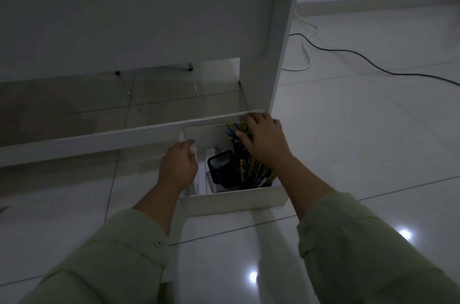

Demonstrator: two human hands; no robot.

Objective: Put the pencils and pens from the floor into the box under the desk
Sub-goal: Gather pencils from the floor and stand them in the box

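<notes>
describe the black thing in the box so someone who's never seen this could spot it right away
Start at the white desk leg and drop to the open white box at its foot, between the two hands. Inside, the black cup-like container lies tipped near the middle, left of the pencils and pens. It is the only dark, blocky item; its neighbours are thin, colourful sticks.

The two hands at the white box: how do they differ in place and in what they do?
The left hand is at the left wall of the white box, fingers curled at its edge; the right hand lies farther back, spread over the pencils and pens. The left hand touches only the box; the right hand touches the pens. Both come from pale green sleeves.
</notes>
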